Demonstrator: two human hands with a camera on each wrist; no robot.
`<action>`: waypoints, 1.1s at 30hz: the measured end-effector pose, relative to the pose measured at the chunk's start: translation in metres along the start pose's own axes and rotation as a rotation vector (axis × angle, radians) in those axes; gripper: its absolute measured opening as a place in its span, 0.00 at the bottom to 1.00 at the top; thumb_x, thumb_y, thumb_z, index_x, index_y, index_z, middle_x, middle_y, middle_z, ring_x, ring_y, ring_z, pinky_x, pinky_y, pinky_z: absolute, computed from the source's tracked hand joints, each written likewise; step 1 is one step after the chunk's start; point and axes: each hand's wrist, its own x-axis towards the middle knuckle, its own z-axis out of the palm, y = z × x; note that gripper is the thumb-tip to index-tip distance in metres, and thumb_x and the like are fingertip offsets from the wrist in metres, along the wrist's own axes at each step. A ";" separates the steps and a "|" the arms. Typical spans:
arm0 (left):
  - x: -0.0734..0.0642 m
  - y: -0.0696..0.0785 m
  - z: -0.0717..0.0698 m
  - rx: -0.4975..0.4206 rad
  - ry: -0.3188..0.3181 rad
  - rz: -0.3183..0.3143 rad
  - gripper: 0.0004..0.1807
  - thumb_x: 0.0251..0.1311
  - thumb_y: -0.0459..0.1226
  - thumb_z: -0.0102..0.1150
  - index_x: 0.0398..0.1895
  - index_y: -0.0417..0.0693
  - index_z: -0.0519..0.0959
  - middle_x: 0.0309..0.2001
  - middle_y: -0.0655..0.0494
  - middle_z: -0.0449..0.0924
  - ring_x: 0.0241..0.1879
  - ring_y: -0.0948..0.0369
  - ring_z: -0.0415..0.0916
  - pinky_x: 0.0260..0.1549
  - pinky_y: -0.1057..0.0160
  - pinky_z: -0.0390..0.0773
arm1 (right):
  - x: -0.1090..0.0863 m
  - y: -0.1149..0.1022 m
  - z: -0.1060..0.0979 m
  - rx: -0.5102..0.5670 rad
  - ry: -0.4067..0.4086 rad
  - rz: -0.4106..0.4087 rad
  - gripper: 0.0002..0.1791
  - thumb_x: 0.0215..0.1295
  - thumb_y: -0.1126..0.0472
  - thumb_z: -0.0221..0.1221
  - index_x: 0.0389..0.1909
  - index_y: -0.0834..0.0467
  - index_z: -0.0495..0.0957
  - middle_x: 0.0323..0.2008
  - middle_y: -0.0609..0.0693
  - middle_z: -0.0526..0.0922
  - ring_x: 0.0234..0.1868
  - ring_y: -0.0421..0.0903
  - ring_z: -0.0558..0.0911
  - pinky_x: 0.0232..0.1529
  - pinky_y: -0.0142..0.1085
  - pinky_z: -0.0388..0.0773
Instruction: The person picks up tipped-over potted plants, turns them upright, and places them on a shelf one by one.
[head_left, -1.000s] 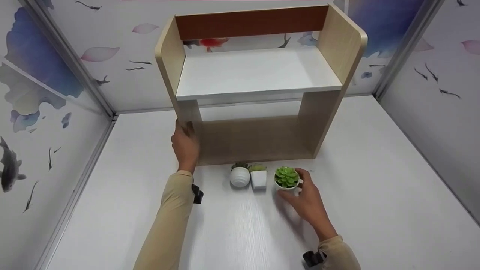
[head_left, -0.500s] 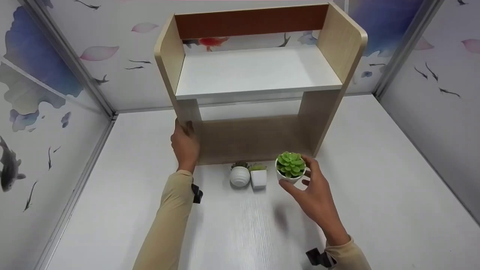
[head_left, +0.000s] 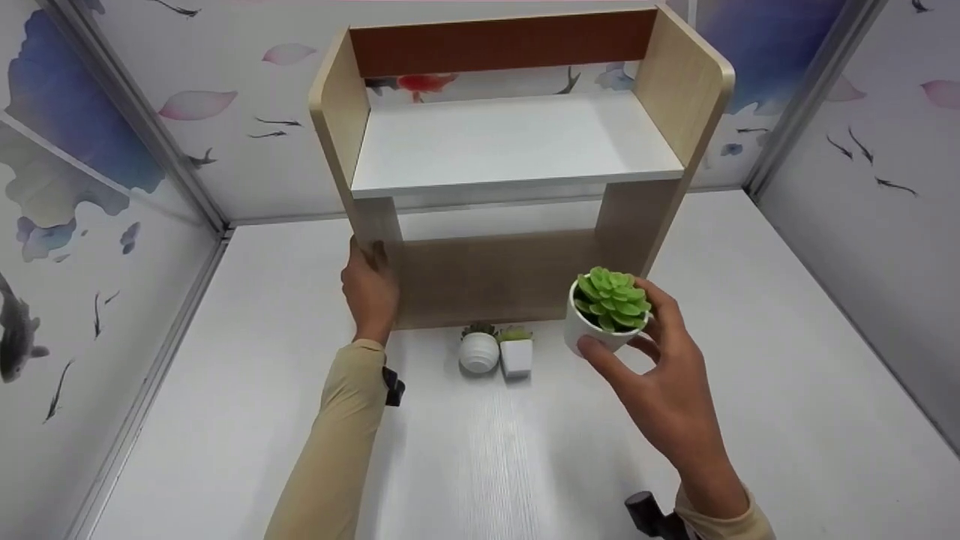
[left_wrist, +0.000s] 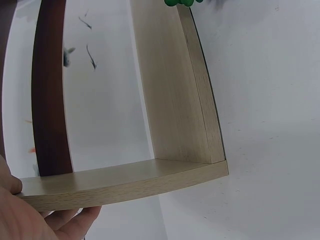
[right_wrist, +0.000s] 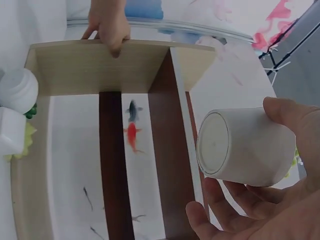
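A potted succulent with bright green leaves in a white round pot is held up off the table by my right hand, thumb on the near side and fingers behind. In the right wrist view the white pot shows its base, gripped between thumb and fingers. My left hand grips the left side panel of a two-tier wooden shelf; in the left wrist view its fingers wrap round the panel's edge. In front of the shelf stand a ribbed round white pot and a square white pot, both with small plants.
The shelf has a white upper board, a reddish-brown back strip and a wooden bottom board. It stands on a white table. Printed wall panels enclose the table at the back and sides.
My right hand has lifted the succulent off the table, moving it upward and slightly right, and the pot now tilts. My left hand stays on the side panel.
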 end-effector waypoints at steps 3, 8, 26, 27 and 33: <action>0.000 0.000 0.000 -0.008 -0.006 0.001 0.25 0.81 0.41 0.44 0.73 0.38 0.65 0.65 0.39 0.77 0.66 0.49 0.75 0.63 0.48 0.73 | 0.001 -0.012 -0.006 0.011 0.015 -0.022 0.43 0.65 0.56 0.71 0.77 0.54 0.59 0.69 0.50 0.70 0.69 0.51 0.73 0.65 0.45 0.70; 0.000 -0.001 0.000 -0.004 -0.008 0.009 0.24 0.81 0.40 0.44 0.73 0.38 0.65 0.64 0.40 0.78 0.65 0.49 0.77 0.61 0.48 0.75 | 0.006 -0.032 -0.016 0.018 0.061 -0.079 0.42 0.65 0.59 0.70 0.76 0.53 0.60 0.68 0.46 0.71 0.68 0.47 0.74 0.63 0.39 0.71; 0.000 -0.002 -0.001 -0.005 0.012 0.021 0.23 0.81 0.40 0.45 0.71 0.37 0.68 0.61 0.37 0.80 0.60 0.48 0.80 0.56 0.47 0.78 | 0.058 -0.094 -0.047 0.153 0.234 -0.375 0.38 0.61 0.61 0.71 0.71 0.51 0.68 0.65 0.52 0.74 0.66 0.51 0.76 0.57 0.42 0.76; 0.000 -0.001 -0.001 -0.001 0.016 0.023 0.23 0.81 0.40 0.46 0.71 0.37 0.68 0.61 0.37 0.80 0.61 0.48 0.80 0.56 0.47 0.77 | 0.062 -0.096 -0.047 0.162 0.239 -0.385 0.37 0.61 0.61 0.71 0.71 0.52 0.68 0.65 0.53 0.74 0.66 0.52 0.77 0.56 0.42 0.76; 0.000 -0.001 0.000 0.011 0.017 0.010 0.23 0.81 0.40 0.45 0.72 0.38 0.67 0.51 0.37 0.84 0.45 0.51 0.82 0.41 0.51 0.76 | 0.094 -0.110 -0.047 0.212 0.237 -0.369 0.36 0.61 0.57 0.71 0.70 0.52 0.69 0.64 0.52 0.74 0.64 0.53 0.78 0.56 0.43 0.77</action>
